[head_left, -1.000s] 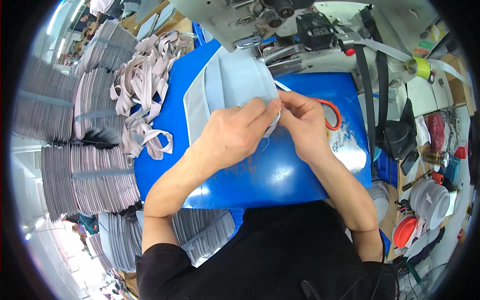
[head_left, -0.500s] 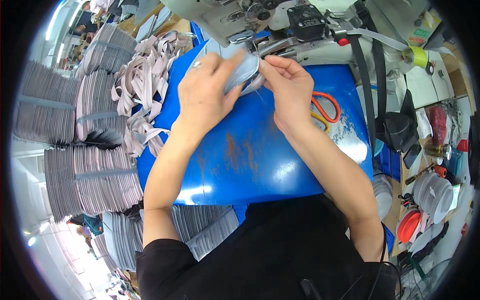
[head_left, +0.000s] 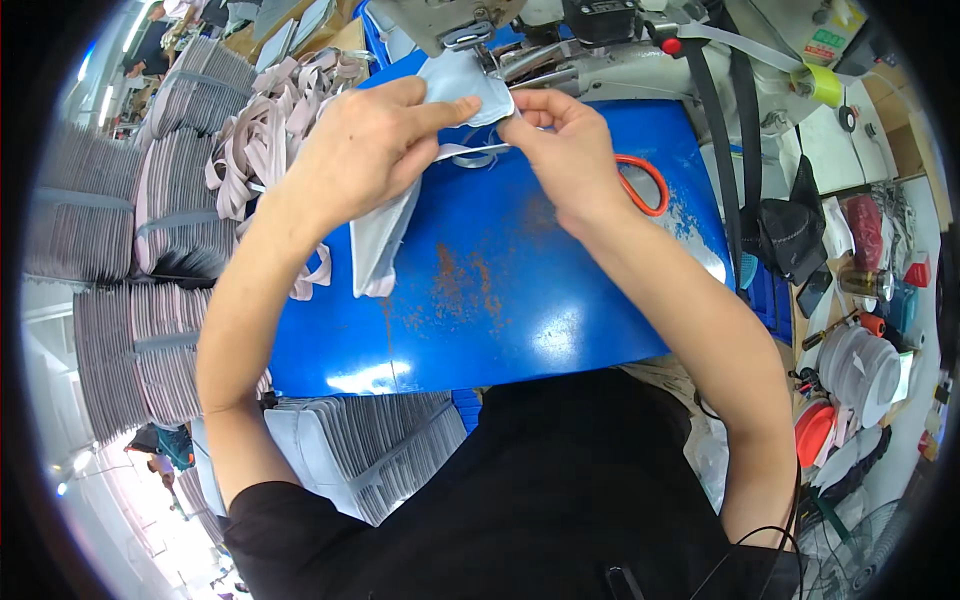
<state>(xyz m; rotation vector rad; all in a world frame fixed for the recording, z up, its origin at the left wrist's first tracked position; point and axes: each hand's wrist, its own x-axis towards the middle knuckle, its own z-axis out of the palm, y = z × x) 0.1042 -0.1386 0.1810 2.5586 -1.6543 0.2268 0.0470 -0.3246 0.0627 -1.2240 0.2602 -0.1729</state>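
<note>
While the left hand [head_left: 365,140] holds the pale-blue fabric piece [head_left: 458,82] in a closed grip over the blue tabletop [head_left: 560,300], by the sewing machine's head [head_left: 425,20], the right hand [head_left: 568,150] pinches its corner; this looks like edge alignment, calling for flat, steady guiding; the green-and-white label [head_left: 827,40] is too small to read

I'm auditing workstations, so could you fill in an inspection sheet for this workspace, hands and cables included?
Surface: blue tabletop, brown worn patches near its middle.
Job's things: pale fabric, up at the machine head.
Clutter: heap of pinkish strips at left; red loop handle near the right wrist.
Hands: left hand over the fabric, one finger on it; right hand with fingertips at its corner.
Cables: thin black cable beside the right upper arm.
Surroundings: strapped grey stacks at left.
</note>
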